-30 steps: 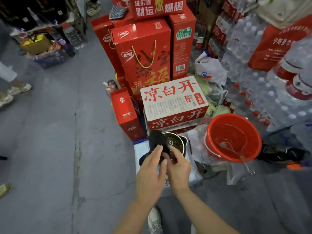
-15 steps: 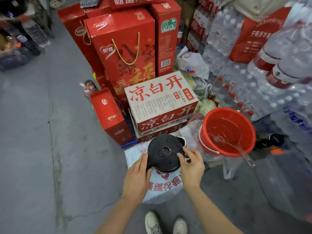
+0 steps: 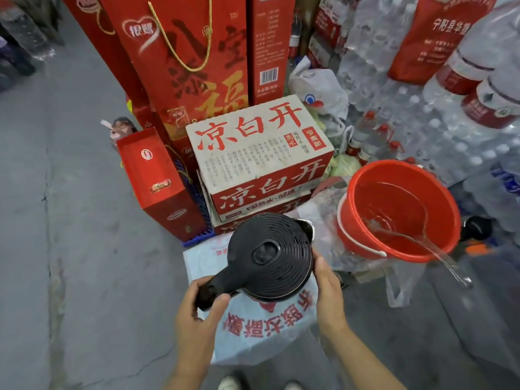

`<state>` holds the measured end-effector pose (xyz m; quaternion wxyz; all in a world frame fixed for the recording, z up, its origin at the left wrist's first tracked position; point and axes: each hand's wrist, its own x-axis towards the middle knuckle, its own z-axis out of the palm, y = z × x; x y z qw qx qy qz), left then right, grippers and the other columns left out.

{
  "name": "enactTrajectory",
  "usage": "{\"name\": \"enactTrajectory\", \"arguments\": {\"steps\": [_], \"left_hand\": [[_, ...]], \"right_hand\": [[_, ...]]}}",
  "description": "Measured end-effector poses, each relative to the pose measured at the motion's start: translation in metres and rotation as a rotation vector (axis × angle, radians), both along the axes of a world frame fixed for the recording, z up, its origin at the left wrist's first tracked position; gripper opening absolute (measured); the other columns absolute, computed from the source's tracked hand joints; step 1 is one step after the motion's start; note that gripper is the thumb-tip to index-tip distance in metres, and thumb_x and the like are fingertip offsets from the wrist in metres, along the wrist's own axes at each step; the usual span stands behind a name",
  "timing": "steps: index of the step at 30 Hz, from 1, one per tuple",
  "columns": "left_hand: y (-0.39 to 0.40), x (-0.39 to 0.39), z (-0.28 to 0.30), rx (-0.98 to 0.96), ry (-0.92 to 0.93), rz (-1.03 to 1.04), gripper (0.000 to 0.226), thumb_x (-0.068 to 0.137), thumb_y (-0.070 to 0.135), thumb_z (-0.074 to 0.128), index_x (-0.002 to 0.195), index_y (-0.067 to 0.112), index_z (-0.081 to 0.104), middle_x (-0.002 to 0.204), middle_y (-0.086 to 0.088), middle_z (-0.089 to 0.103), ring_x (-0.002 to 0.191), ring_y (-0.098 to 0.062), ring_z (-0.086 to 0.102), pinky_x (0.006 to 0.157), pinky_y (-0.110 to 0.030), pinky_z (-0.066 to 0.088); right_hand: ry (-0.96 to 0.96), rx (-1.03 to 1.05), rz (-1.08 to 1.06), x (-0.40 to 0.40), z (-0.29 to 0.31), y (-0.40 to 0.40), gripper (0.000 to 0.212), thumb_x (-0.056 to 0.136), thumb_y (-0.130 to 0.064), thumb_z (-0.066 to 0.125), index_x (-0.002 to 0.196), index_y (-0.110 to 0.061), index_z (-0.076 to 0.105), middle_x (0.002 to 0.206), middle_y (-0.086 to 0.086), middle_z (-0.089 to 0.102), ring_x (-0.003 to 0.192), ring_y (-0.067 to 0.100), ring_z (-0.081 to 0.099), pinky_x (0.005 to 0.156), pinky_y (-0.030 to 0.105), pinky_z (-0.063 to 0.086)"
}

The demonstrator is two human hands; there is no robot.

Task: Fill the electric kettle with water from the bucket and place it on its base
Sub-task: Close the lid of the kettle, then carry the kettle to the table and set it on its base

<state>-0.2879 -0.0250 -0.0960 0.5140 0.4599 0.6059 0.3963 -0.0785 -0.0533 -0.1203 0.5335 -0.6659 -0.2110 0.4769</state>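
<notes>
The electric kettle (image 3: 271,256) stands on a white printed bag, its ribbed black lid closed and its steel spout pointing up-right. My left hand (image 3: 201,311) is wrapped around the kettle's black handle at the lower left. My right hand (image 3: 326,285) presses flat against the kettle's right side. A red bucket (image 3: 363,198) with water in it sits to the right of the kettle, with a clear ladle (image 3: 422,243) leaning over its near rim. The kettle's base is hidden from view.
A white and red carton (image 3: 261,153) stands right behind the kettle, tall red gift boxes (image 3: 185,60) behind it and a small red box (image 3: 160,184) to the left. Shrink-wrapped water bottles (image 3: 439,128) fill the right. Grey concrete floor (image 3: 70,220) lies on the left.
The kettle's lid went from open to closed. My left hand moved from the kettle's side down onto the handle. The view came closer to the kettle.
</notes>
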Motion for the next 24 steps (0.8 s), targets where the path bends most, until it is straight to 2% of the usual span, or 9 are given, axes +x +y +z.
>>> {"name": "enactTrajectory", "arguments": {"steps": [3,5,7,11,14,16,20,22,24], "left_hand": [[0.002,0.002,-0.01,0.032,-0.161,0.028,0.038,0.057,0.045,0.077,0.092,0.03,0.07,0.088,0.0,0.073,0.086,-0.03,0.064,0.079,-0.034,0.056],[0.005,0.002,-0.015,0.038,-0.229,0.052,0.034,0.06,0.029,0.08,0.092,0.023,0.073,0.089,-0.009,0.074,0.086,-0.042,0.066,0.08,-0.042,0.059],[0.012,0.002,-0.019,0.034,-0.26,0.057,0.031,0.06,0.012,0.074,0.089,0.023,0.076,0.086,-0.008,0.075,0.085,-0.044,0.067,0.079,-0.043,0.059],[0.033,0.003,-0.013,-0.011,-0.311,0.022,0.048,0.037,0.038,0.086,0.083,0.025,0.077,0.079,-0.003,0.075,0.081,-0.031,0.067,0.077,-0.04,0.06],[0.047,0.01,0.0,-0.038,-0.355,-0.043,0.067,0.026,0.052,0.093,0.083,0.022,0.077,0.083,-0.008,0.073,0.088,-0.035,0.064,0.085,-0.047,0.056],[0.055,0.019,0.015,-0.059,-0.373,-0.096,0.072,0.021,0.057,0.093,0.082,0.022,0.076,0.082,-0.005,0.072,0.087,-0.032,0.063,0.082,-0.04,0.058],[0.058,0.046,0.061,-0.044,-0.428,-0.274,0.066,0.025,0.054,0.094,0.081,0.024,0.076,0.079,0.001,0.072,0.075,-0.014,0.066,0.065,-0.02,0.055],[0.053,0.061,0.084,-0.02,-0.423,-0.371,0.057,0.031,0.043,0.094,0.082,0.027,0.075,0.078,0.004,0.071,0.073,-0.011,0.066,0.063,-0.018,0.053],[0.043,0.077,0.108,-0.004,-0.431,-0.447,0.044,0.04,0.03,0.087,0.083,0.029,0.075,0.077,0.006,0.072,0.072,-0.009,0.066,0.062,-0.018,0.052]], "right_hand": [[0.109,0.099,-0.047,-0.002,-0.015,0.011,0.087,0.08,-0.08,0.055,0.144,-0.021,0.06,0.143,0.002,0.066,0.137,0.023,0.058,0.114,0.048,0.045],[0.196,0.142,-0.081,-0.009,-0.02,0.017,0.079,0.079,-0.078,0.057,0.138,-0.025,0.064,0.135,-0.002,0.071,0.128,0.017,0.064,0.102,0.032,0.054],[0.237,0.154,-0.148,-0.016,-0.024,0.021,0.073,0.08,-0.077,0.057,0.135,-0.03,0.066,0.134,-0.004,0.072,0.127,0.015,0.065,0.102,0.03,0.054],[0.251,0.19,-0.237,-0.021,-0.018,0.023,0.06,0.095,-0.053,0.039,0.143,-0.022,0.06,0.138,-0.002,0.069,0.134,0.017,0.059,0.112,0.036,0.046],[0.259,0.233,-0.321,-0.02,-0.005,0.019,0.066,0.091,-0.061,0.046,0.143,-0.023,0.06,0.14,-0.001,0.068,0.136,0.018,0.057,0.118,0.044,0.04],[0.269,0.264,-0.379,-0.017,0.01,0.012,0.078,0.084,-0.071,0.057,0.145,-0.023,0.058,0.146,0.001,0.063,0.141,0.021,0.053,0.121,0.05,0.035],[0.231,0.339,-0.553,-0.003,0.047,-0.006,0.069,0.093,-0.06,0.052,0.148,-0.018,0.055,0.149,0.006,0.06,0.143,0.022,0.051,0.123,0.05,0.032],[0.23,0.388,-0.62,0.006,0.068,-0.022,0.074,0.09,-0.059,0.056,0.149,-0.016,0.053,0.15,0.008,0.058,0.144,0.024,0.049,0.124,0.051,0.03],[0.2,0.436,-0.694,0.012,0.098,-0.039,0.068,0.092,-0.051,0.047,0.149,-0.013,0.053,0.148,0.006,0.061,0.142,0.021,0.052,0.123,0.047,0.032]]}}
